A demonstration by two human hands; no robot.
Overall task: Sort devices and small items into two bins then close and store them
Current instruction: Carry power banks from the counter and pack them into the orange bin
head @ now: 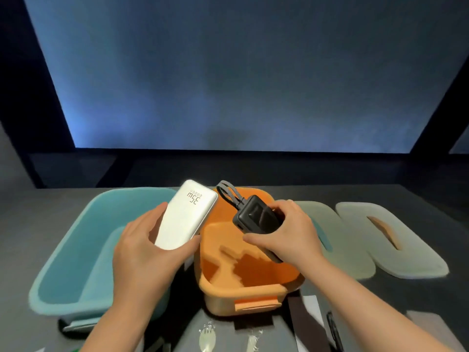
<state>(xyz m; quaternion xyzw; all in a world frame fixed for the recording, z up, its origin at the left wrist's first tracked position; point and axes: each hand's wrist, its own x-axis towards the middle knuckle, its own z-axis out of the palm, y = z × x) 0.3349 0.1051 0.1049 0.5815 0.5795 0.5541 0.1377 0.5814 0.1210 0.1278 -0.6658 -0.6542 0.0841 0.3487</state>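
Note:
My left hand grips a white power bank marked "35W", held between the teal bin and the orange bin. A black power bank with a grey looped strap is in my right hand, above the open orange bin. Both bins stand side by side on the dark table with nothing visible inside them.
Two pale lids lie flat to the right of the orange bin, one with an orange handle slot. At the near edge lie small items: a light fork-like utensil, flat grey and white cards, a dark device.

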